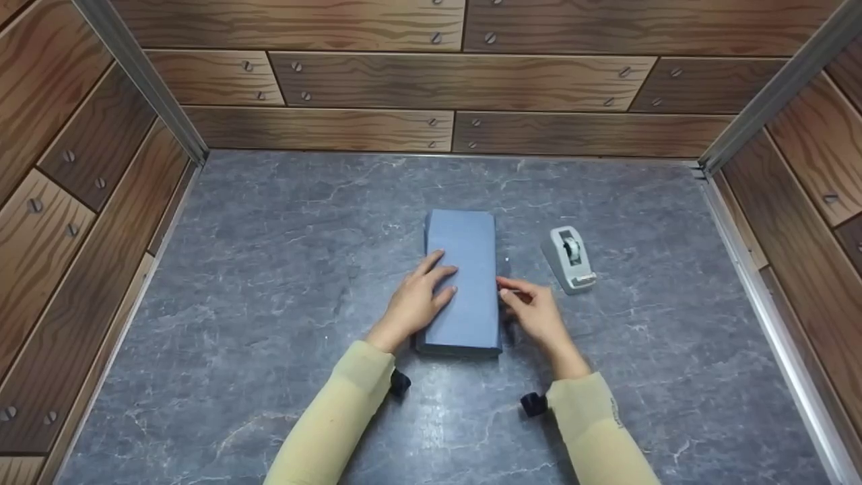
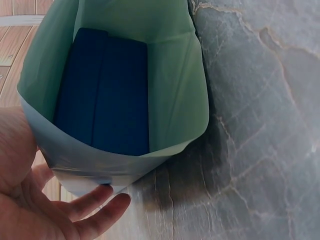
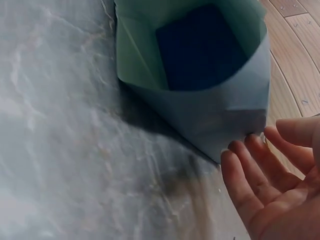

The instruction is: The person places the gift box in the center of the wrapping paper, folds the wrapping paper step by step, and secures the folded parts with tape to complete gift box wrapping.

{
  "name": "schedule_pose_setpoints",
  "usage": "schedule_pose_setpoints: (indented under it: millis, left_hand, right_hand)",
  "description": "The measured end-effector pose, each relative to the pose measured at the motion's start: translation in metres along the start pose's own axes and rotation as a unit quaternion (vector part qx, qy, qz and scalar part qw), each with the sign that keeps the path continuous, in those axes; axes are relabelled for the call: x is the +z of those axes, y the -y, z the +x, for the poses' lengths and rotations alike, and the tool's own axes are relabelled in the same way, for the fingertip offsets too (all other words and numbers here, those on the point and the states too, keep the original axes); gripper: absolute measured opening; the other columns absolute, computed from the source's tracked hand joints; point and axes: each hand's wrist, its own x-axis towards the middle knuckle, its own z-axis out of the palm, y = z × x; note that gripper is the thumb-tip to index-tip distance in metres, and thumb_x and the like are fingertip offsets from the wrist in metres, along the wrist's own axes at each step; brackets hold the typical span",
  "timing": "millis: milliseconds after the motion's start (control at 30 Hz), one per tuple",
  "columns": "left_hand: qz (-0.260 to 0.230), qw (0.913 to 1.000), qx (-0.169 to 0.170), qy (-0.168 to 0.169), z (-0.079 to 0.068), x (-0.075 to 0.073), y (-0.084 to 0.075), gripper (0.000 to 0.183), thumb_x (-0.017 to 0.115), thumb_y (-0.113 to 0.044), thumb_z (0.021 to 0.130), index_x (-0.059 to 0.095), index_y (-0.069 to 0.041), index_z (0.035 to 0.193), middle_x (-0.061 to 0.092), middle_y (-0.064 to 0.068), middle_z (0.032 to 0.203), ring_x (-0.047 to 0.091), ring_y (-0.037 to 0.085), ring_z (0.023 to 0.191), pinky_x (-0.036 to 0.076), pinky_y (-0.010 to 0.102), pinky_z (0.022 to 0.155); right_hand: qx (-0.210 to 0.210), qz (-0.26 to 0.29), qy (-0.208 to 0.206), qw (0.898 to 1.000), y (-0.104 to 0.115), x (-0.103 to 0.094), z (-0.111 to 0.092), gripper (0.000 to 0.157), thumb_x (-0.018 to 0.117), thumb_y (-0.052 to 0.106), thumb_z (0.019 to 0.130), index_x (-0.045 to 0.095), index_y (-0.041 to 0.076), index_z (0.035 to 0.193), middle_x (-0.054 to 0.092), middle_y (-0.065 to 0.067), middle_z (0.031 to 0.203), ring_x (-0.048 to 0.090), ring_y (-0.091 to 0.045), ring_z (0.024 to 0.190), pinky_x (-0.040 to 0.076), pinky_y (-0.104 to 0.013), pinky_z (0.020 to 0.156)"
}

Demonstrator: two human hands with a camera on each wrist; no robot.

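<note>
Blue wrapper (image 1: 471, 279), dark-blue object (image 2: 117, 97) inside

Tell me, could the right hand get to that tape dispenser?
Probably yes: the tape dispenser stands just past the right hand, on its outer side, and I see nothing between them; the blue package lies on the hand's other side.

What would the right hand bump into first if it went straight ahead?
The right hand would probably meet the right side of the blue bag; its fingertips look very close and may already touch it.
</note>
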Motion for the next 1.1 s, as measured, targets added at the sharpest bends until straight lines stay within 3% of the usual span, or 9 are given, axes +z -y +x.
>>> schedule_pose_setpoints:
  millis: [167,400,567,733,900,1100]
  left_hand:
    - [-0.004,1.0000,-0.006,0.005,-0.001,-0.001,0.000,0.038,0.053,-0.037,0.091,0.054,-0.024,0.127,0.027,-0.001,0.146,0.039,0.028,0.124,0.036,0.044,0.095]
    - [-0.002,0.9999,-0.014,0.009,0.000,-0.003,-0.004,0.037,0.053,-0.035,0.091,0.054,-0.024,0.127,0.027,-0.001,0.146,0.037,0.027,0.125,0.036,0.045,0.095]
    - [-0.006,0.9997,-0.018,0.016,-0.001,-0.001,-0.004,0.043,0.050,-0.036,0.093,0.046,-0.026,0.134,0.021,0.001,0.149,0.034,0.027,0.127,0.033,0.046,0.098]
    - [-0.060,0.9970,-0.048,0.008,-0.005,-0.001,-0.005,0.052,0.049,-0.036,0.093,0.034,-0.025,0.141,0.012,0.012,0.149,0.033,0.033,0.126,0.034,0.046,0.097]
    - [-0.076,0.9940,-0.078,-0.005,-0.014,-0.003,-0.006,0.054,0.052,-0.033,0.092,0.033,-0.022,0.142,0.028,0.018,0.140,0.039,0.035,0.122,0.036,0.047,0.095]
    - [-0.079,0.9925,-0.074,-0.055,-0.020,-0.006,-0.009,0.046,0.058,-0.023,0.089,0.047,-0.013,0.132,0.049,0.013,0.125,0.046,0.029,0.116,0.037,0.041,0.095]
  right_hand:
    - [0.033,0.023,-0.009,0.999,-0.015,0.001,0.000,0.031,0.059,0.009,0.088,0.060,-0.003,0.116,0.059,-0.020,0.112,0.061,-0.022,0.090,0.050,-0.043,0.073]
    - [0.053,0.040,-0.027,0.997,-0.017,0.004,0.000,0.029,0.061,0.012,0.088,0.061,-0.008,0.108,0.062,-0.021,0.098,0.061,-0.029,0.087,0.051,-0.043,0.072]
    - [0.046,0.045,-0.015,0.998,-0.018,0.006,0.001,0.041,0.062,0.019,0.088,0.052,0.001,0.123,0.056,-0.019,0.103,0.060,-0.027,0.088,0.051,-0.044,0.070]
    - [0.030,0.028,-0.002,0.999,-0.014,0.010,0.001,0.055,0.064,0.019,0.085,0.043,0.006,0.134,0.053,-0.019,0.105,0.059,-0.026,0.086,0.052,-0.040,0.065]
    - [0.015,0.004,0.010,1.000,0.002,0.013,-0.005,0.057,0.063,0.013,0.086,0.040,0.003,0.136,0.051,-0.022,0.109,0.059,-0.027,0.085,0.052,-0.038,0.061]
    - [-0.009,-0.015,0.018,1.000,0.001,0.014,-0.005,0.051,0.064,0.015,0.086,0.047,0.005,0.133,0.051,-0.022,0.115,0.060,-0.029,0.089,0.052,-0.034,0.061]
